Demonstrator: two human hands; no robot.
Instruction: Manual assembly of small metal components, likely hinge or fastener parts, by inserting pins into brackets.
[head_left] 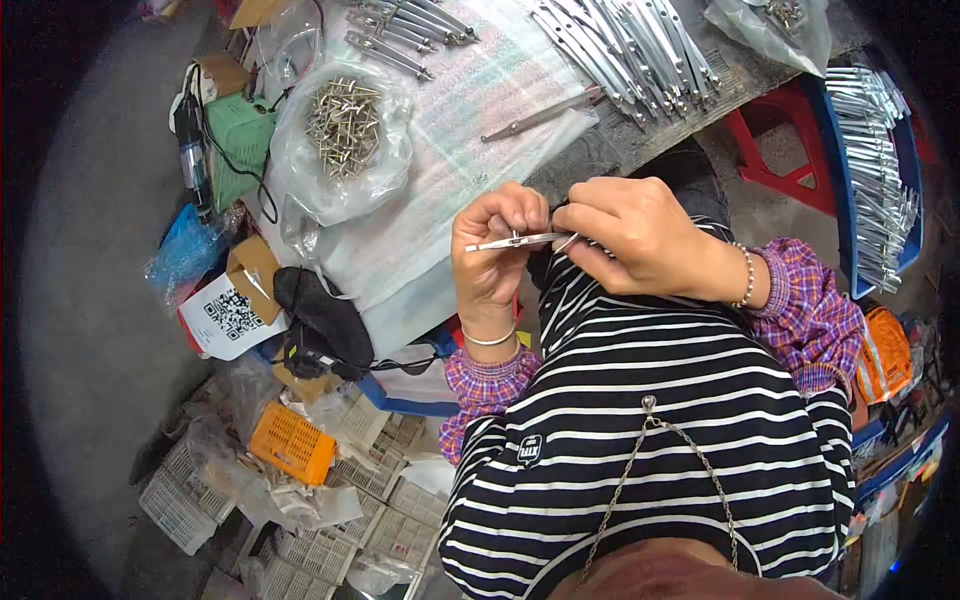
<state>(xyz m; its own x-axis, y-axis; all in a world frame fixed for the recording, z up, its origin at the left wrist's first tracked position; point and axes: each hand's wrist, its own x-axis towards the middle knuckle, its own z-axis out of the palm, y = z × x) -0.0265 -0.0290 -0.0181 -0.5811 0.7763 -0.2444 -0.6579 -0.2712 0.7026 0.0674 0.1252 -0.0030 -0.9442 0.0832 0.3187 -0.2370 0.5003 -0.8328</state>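
Observation:
A slim silver metal strip (487, 245) with a small pin standing up from it is held between my two hands, above my lap at the table edge. My left hand (490, 240) pinches it with thumb and fingertips. On its other end, the fingers of my right hand (635, 235) are closed, hiding that part of the strip. Beyond my left hand, a clear plastic bag (290, 150) holds many small metal pins (345, 127). A single long metal strip (540, 114) lies on the foam-covered table (440, 180).
Long silver strips (640, 50) are spread at the table's far edge, with assembled metal pieces (405, 30) left of them. A blue crate (850, 215) full of strips stands right, beside a red stool (785, 135). Left are a green box (243, 143), a cable and a dark shoe-like item (322, 315).

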